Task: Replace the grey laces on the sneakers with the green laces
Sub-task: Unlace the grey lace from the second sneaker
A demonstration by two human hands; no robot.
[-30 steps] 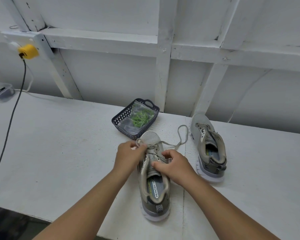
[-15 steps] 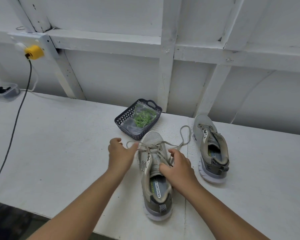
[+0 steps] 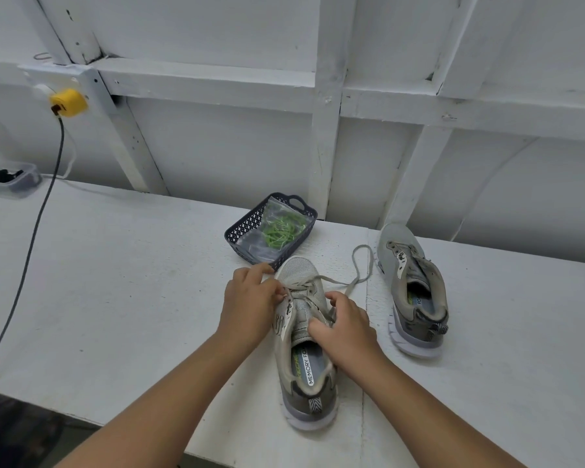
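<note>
Grey laces (image 3: 320,282) threaded through the upper of the near sneaker (image 3: 304,346), sitting toe-away on the white table (image 3: 115,282) just in front of the camera. One loose end looping out to the right across the tabletop toward the second sneaker (image 3: 412,292), ending near its toe. Left hand (image 3: 250,305) set against the left side of the near sneaker, fingertips curled in and pinching a strand of grey lace by the upper eyelets. Right hand (image 3: 347,324) laid over the tongue and right side of the same shoe, fingers bent, thumb and forefinger closed on a lace strand at the eyelets. Second sneaker standing apart to the right, also toe-away, with no lace seen in its eyelets. Green laces (image 3: 281,231) bundled in a clear plastic bag, lying inside a dark blue basket (image 3: 244,228) just behind the near sneaker's toe, its near corner beside the left hand's knuckles. Further left, a yellow plug (image 3: 69,102) on the wall frame with a dark cable (image 3: 31,248) trailing down over the table, and a clear container (image 3: 11,179) at the far left edge.
</note>
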